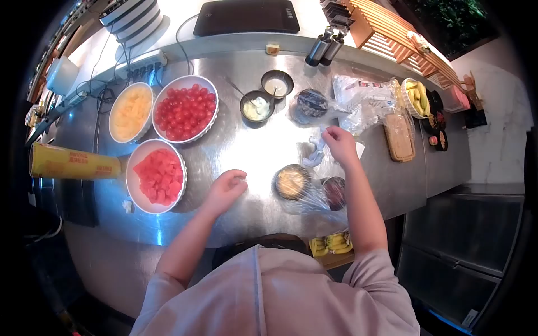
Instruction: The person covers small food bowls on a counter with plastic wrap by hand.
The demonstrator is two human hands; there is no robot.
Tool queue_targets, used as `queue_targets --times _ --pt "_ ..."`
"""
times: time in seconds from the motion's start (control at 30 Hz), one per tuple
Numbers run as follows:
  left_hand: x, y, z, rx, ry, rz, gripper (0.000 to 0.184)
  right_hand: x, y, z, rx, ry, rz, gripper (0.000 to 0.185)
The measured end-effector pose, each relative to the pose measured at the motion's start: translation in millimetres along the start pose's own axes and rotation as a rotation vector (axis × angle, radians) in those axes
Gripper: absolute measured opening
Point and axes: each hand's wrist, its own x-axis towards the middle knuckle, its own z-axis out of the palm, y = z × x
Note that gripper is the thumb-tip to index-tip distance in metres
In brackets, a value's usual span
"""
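My right hand (340, 147) is closed in a pinch at the edge of a crumpled piece of clear plastic wrap (315, 152) on the steel counter. Behind it stands a dark bowl under plastic film (311, 105). Nearer my body, a bowl of yellowish crumbs (292, 182) and a bowl of something dark red (334, 192) sit beneath wrinkled film. My left hand (227, 189) hovers over the counter with curled fingers, thumb and fingertips together; anything between them is too small to make out. Left of it is a white bowl of red melon cubes (158, 176).
White bowls of cherry tomatoes (185, 109) and orange-yellow fruit pieces (131, 112) stand at left, with a large cling film roll (75, 162). Two small dark bowls with spoons hold white creamy food (256, 108) and white contents (277, 87). A wooden board (399, 137) lies right.
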Motion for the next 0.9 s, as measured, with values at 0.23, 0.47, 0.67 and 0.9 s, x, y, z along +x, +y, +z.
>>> queue_targets --times 0.23,0.47,0.67,0.9 --pt "-13 96 56 0.013 -0.116 0.201 0.018 -110 -124 4 1.127 -0.389 0.244 0.012" --pt "-40 88 53 -0.325 -0.201 0.130 0.018 -146 -144 33 1.072 -0.294 0.171 0.014" --pt "-62 86 46 -0.410 -0.195 0.180 0.020 -169 -163 24 0.723 -0.287 0.074 0.013" --pt "-77 87 36 -0.231 -0.130 0.163 0.019 -178 -186 27 0.417 -0.327 -0.030 0.011"
